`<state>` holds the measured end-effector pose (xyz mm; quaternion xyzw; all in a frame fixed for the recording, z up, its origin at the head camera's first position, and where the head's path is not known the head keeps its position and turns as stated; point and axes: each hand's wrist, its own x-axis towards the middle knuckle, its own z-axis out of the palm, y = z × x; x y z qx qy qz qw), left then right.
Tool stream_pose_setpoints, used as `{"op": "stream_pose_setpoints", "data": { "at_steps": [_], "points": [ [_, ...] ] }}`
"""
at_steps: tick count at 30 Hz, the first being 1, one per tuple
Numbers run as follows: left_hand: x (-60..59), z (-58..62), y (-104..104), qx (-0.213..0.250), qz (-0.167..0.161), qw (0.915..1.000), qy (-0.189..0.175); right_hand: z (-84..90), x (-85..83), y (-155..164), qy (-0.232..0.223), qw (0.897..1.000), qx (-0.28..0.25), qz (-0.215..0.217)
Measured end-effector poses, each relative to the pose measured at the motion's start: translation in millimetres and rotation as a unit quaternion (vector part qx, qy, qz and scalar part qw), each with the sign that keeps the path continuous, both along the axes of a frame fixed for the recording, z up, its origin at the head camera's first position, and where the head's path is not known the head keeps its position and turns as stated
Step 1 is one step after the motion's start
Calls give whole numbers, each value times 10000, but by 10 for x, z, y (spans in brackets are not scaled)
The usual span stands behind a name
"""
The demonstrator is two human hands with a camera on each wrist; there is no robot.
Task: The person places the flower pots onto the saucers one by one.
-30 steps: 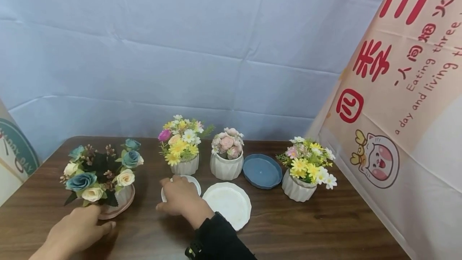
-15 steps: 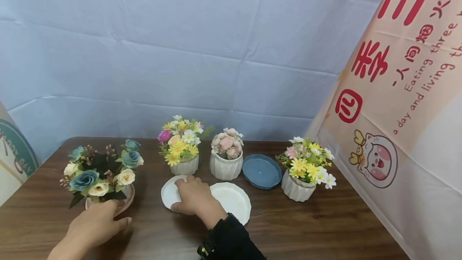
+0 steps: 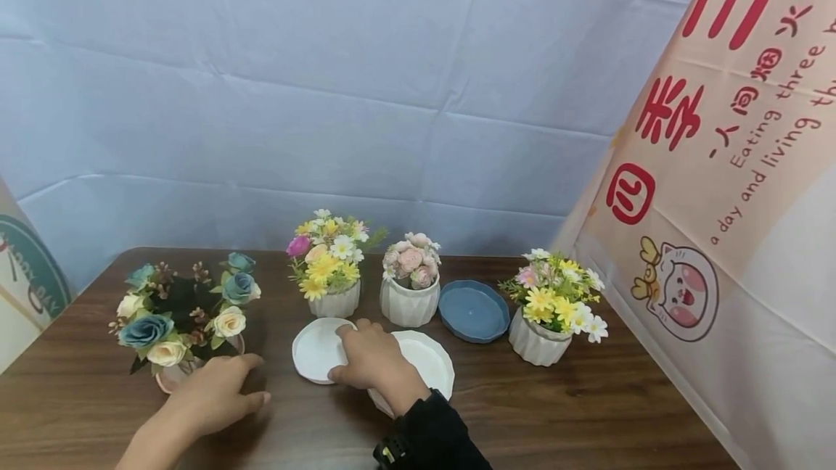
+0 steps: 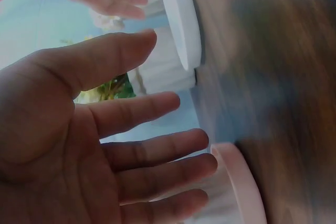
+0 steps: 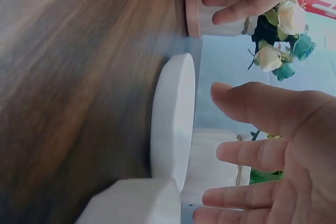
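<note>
- In the head view, our left hand lies low at the front left of the surface, with its fingertips at the pink pot that carries the blue and cream roses.
- The left wrist view shows what the head view hides: the fingers are straight and spread, the palm is bare, and they hold nothing. The pot rim is just beside the fingertips; if they touch it, we cannot tell.
- Our right hand rests between two white saucers: the small saucer on its left and the big saucer on its right, partly under the wrist.
- The right wrist view shows this hand open too, fingers relaxed and apart, not closed on anything. The small saucer is seen from its edge, flat on the wood, near the fingertips.
- Behind the saucers stand two white pots: the daisy pot and the pink-bud pot. A blue saucer and one more daisy pot are to the right.
- The open room is along the front edge, between the two hands and right of the big saucer. A banner closes the right side.
</note>
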<state>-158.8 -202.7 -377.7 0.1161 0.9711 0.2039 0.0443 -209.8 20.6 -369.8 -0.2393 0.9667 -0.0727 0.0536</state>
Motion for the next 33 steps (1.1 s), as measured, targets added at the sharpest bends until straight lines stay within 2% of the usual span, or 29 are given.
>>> {"op": "stream_pose_setpoints", "data": {
  "at_steps": [6,15,22,33],
  "points": [
    [-22,-16,114,-71,-138,9996,231,-7,-14,84,-14,9999,-134,-70],
    [-57,-23,251,-108,-215,9995,188,13,0,172,-60,9996,-200,-163],
    [-118,-45,426,-9,-255,9989,395,-10,-4,240,-189,9989,-307,-298],
    [-148,-41,568,68,66,9996,284,-11,-7,271,-160,9989,-347,-270]
  ]
}}
